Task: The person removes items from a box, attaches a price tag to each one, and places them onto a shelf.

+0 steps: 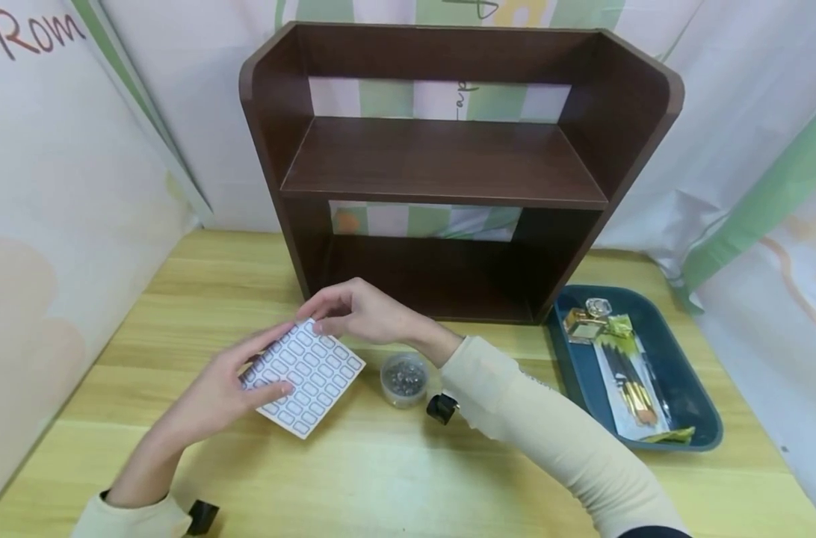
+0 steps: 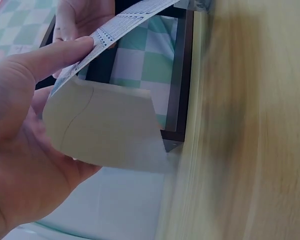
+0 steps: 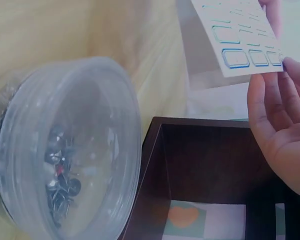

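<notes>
A sheet of white sticker labels (image 1: 308, 379) with rows of blue-outlined boxes is tilted above the table, left of the middle. My left hand (image 1: 223, 390) grips its left side, the thumb lying on the printed face and the fingers behind. At the top corner my right hand (image 1: 371, 314) pinches the edge between thumb and fingers. In the left wrist view, a plain pale sheet (image 2: 110, 125) bends away below the printed one. Near the right wrist stands a round clear tub (image 3: 97, 145) of small metal pins, seen close in the right wrist view.
A dark brown two-tier shelf (image 1: 442, 161) stands at the back. To its right, a dark blue tray (image 1: 709, 422) holds a perfume bottle (image 1: 583, 327) and a pack of paintbrushes (image 1: 626, 377). Printed curtains (image 1: 78, 224) hang around the wooden table (image 1: 354, 478).
</notes>
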Demonstrator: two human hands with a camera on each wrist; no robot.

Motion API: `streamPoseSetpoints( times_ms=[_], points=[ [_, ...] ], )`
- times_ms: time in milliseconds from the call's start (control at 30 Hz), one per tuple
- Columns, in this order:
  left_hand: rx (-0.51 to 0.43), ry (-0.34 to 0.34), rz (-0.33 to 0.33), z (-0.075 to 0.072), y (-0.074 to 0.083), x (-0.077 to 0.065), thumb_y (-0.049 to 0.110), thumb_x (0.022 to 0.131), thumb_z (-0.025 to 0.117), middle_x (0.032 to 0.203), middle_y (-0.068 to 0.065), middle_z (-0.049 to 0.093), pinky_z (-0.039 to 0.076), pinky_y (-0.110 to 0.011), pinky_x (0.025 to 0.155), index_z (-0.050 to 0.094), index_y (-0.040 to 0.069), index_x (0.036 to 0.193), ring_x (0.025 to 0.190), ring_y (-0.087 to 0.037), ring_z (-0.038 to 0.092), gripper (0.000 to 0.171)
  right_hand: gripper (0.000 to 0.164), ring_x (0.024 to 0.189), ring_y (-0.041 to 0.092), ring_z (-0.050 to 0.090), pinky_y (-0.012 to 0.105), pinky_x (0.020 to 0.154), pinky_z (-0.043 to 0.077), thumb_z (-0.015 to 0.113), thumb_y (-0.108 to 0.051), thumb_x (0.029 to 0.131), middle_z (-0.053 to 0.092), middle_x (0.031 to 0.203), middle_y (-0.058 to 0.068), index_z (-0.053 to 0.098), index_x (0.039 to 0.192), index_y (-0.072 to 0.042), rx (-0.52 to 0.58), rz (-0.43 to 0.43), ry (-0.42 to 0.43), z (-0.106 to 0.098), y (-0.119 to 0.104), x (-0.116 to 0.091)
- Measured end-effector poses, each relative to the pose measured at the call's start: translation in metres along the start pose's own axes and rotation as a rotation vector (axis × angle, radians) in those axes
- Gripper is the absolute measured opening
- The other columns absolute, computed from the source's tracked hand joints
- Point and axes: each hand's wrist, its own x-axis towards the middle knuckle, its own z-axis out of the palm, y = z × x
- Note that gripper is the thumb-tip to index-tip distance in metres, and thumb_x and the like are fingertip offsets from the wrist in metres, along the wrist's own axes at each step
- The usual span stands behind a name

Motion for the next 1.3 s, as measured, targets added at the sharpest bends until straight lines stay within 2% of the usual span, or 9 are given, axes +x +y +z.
streamPoseSetpoints(
  times_ms=[133, 200, 333, 433, 533, 767, 967, 1133, 1300],
  points=[
    [0.046, 0.020, 0.050, 0.004, 0.001, 0.001, 0.016, 0.085, 0.083, 0.156, -0.009, 0.040, 0.047, -0.023, 0.097, 0.041, 0.018, 0.155, 0.132, -0.030, 0.045, 0.081, 0.022, 0.087, 0.014, 0.068, 0.032, 0.078, 0.059, 0.067, 0.002, 0.095, 0.074, 0.105, 0.003, 0.072, 0.116, -0.001, 0.043, 0.047, 0.034, 0.002, 0.000, -0.001],
    [0.053, 0.046, 0.068, 0.007, 0.002, 0.001, 0.015, 0.085, 0.083, 0.154, -0.010, 0.040, 0.050, -0.023, 0.093, 0.041, 0.016, 0.154, 0.129, -0.031, 0.048, 0.081, 0.022, 0.084, 0.014, 0.068, 0.033, 0.076, 0.059, 0.068, 0.001, 0.094, 0.075, 0.103, 0.003, 0.073, 0.115, -0.001, 0.065, 0.068, 0.058, 0.004, 0.000, -0.002],
    [0.095, 0.139, 0.108, 0.012, 0.004, 0.004, 0.013, 0.083, 0.085, 0.145, -0.008, 0.049, 0.052, -0.019, 0.086, 0.049, 0.013, 0.147, 0.120, -0.025, 0.054, 0.074, 0.021, 0.079, 0.016, 0.069, 0.035, 0.071, 0.061, 0.068, 0.000, 0.094, 0.075, 0.101, 0.005, 0.073, 0.115, 0.000, 0.120, 0.094, 0.099, 0.008, 0.000, -0.003],
    [0.171, 0.213, 0.136, 0.015, 0.005, 0.007, 0.012, 0.081, 0.086, 0.139, -0.005, 0.055, 0.047, -0.015, 0.089, 0.056, 0.013, 0.140, 0.119, -0.021, 0.054, 0.067, 0.021, 0.080, 0.018, 0.071, 0.037, 0.070, 0.061, 0.067, 0.000, 0.095, 0.076, 0.100, 0.006, 0.073, 0.116, 0.001, 0.156, 0.105, 0.121, 0.010, -0.001, -0.004],
    [0.215, 0.252, 0.156, 0.015, 0.006, 0.008, 0.010, 0.079, 0.087, 0.135, -0.005, 0.059, 0.045, -0.013, 0.092, 0.060, 0.013, 0.137, 0.117, -0.021, 0.057, 0.064, 0.021, 0.080, 0.019, 0.071, 0.039, 0.070, 0.061, 0.067, 0.000, 0.095, 0.076, 0.099, 0.006, 0.073, 0.115, 0.000, 0.166, 0.117, 0.133, 0.011, -0.003, -0.004],
    [0.247, 0.262, 0.205, 0.016, 0.006, 0.007, 0.008, 0.080, 0.085, 0.128, -0.012, 0.066, 0.050, -0.015, 0.088, 0.063, 0.011, 0.137, 0.109, -0.027, 0.065, 0.061, 0.022, 0.079, 0.019, 0.071, 0.043, 0.072, 0.061, 0.066, 0.000, 0.095, 0.076, 0.099, 0.005, 0.072, 0.117, 0.002, 0.146, 0.150, 0.128, 0.009, -0.002, -0.005],
    [0.206, 0.264, 0.180, 0.019, 0.007, 0.006, 0.008, 0.083, 0.083, 0.124, -0.011, 0.069, 0.053, -0.016, 0.077, 0.063, 0.011, 0.137, 0.097, -0.020, 0.066, 0.058, 0.021, 0.078, 0.020, 0.071, 0.048, 0.072, 0.061, 0.066, 0.001, 0.095, 0.076, 0.097, 0.005, 0.072, 0.115, 0.000, 0.114, 0.145, 0.114, 0.007, -0.002, -0.007],
    [0.201, 0.275, 0.174, 0.020, 0.007, 0.007, 0.008, 0.083, 0.083, 0.122, -0.008, 0.070, 0.054, -0.018, 0.073, 0.066, 0.013, 0.134, 0.093, -0.017, 0.066, 0.054, 0.019, 0.078, 0.021, 0.071, 0.040, 0.069, 0.061, 0.066, 0.002, 0.095, 0.075, 0.095, 0.005, 0.073, 0.113, 0.000, 0.095, 0.135, 0.101, 0.005, -0.002, -0.007],
    [0.208, 0.285, 0.203, 0.021, 0.004, 0.007, 0.005, 0.081, 0.084, 0.124, -0.008, 0.069, 0.052, -0.015, 0.079, 0.067, 0.012, 0.132, 0.098, -0.020, 0.066, 0.054, 0.018, 0.077, 0.020, 0.070, 0.036, 0.067, 0.061, 0.066, 0.002, 0.095, 0.075, 0.096, 0.004, 0.073, 0.111, -0.001, 0.076, 0.130, 0.083, 0.004, -0.002, -0.007]
  ],
)
